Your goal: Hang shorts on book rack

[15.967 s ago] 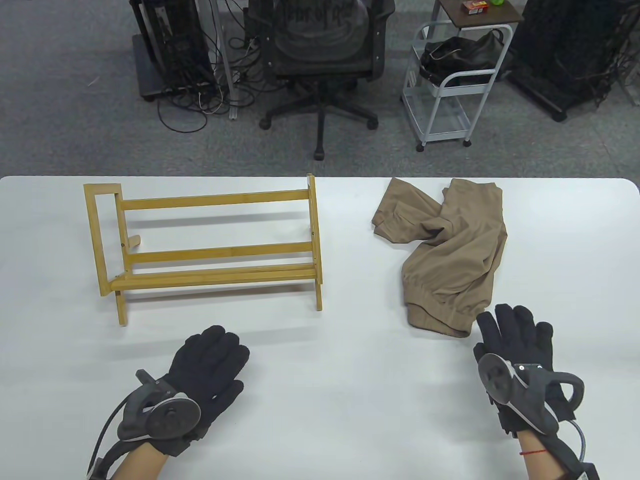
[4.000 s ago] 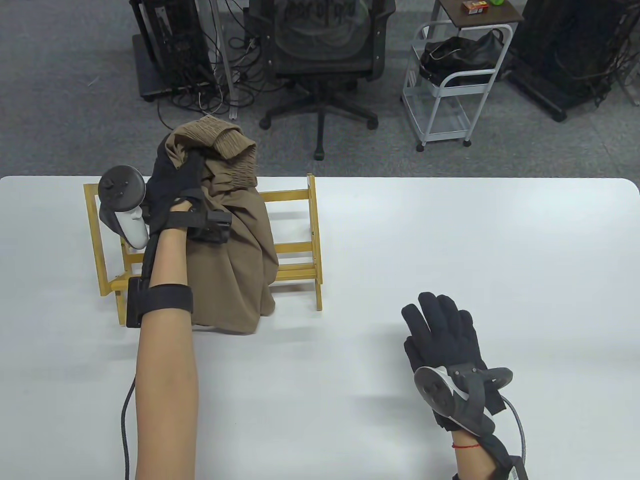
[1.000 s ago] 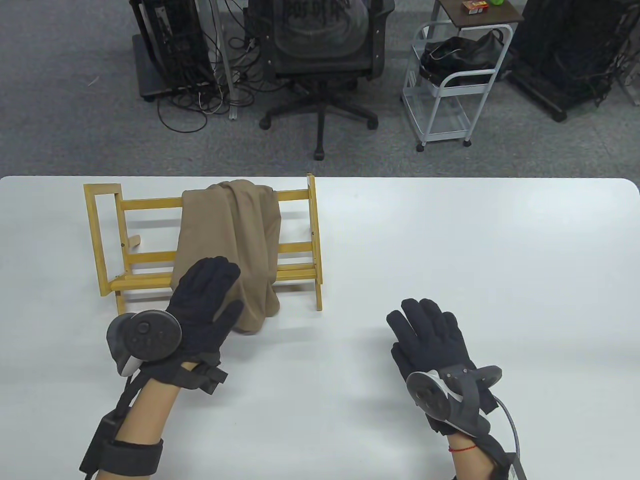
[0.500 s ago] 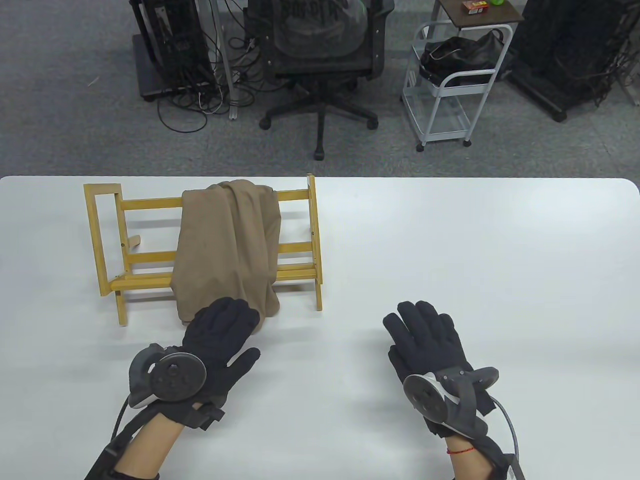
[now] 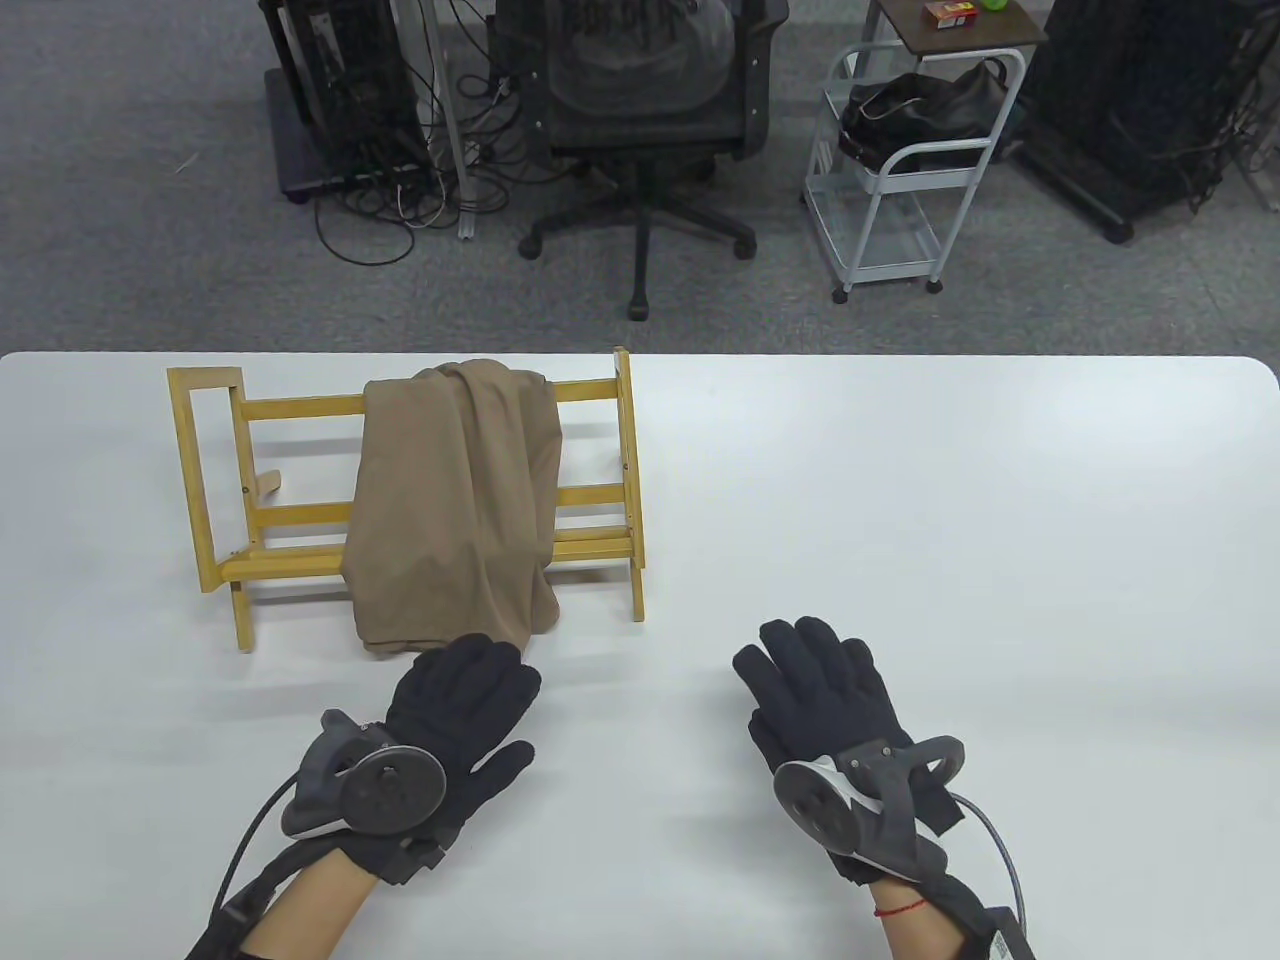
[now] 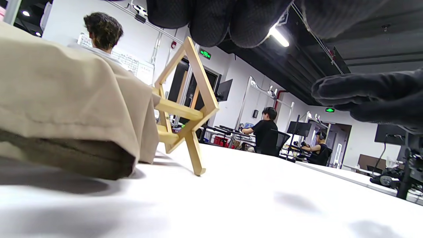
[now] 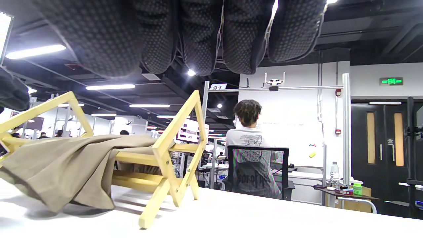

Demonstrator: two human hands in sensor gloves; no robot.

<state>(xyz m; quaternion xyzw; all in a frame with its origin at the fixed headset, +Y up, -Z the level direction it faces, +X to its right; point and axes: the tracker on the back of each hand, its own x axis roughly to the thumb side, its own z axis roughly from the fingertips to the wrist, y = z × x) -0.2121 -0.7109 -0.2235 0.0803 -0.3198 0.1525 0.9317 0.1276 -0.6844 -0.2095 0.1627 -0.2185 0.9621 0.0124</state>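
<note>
The tan shorts [image 5: 455, 500] hang draped over the top rail of the wooden book rack [image 5: 205, 480] on the left of the white table, their lower end lying on the table in front of the rack. The shorts [image 6: 66, 109] and the rack [image 6: 188, 109] also show in the left wrist view. They show again in the right wrist view, shorts [image 7: 62, 162] on rack [image 7: 172, 145]. My left hand [image 5: 465, 695] lies flat and empty just in front of the shorts' lower end. My right hand [image 5: 815, 690] lies flat and empty to the right.
Beyond the table's far edge stand an office chair [image 5: 640, 110] with a person seated in it, a white cart [image 5: 900, 190] with a black bag, and equipment racks with cables [image 5: 360, 110]. The white table [image 5: 950, 500] stretches bare to the right of the rack.
My left hand has let go of the shorts and drawn back toward me, coming to rest flat on the table. My right hand has slid slightly left and back. The shorts stay on the rack.
</note>
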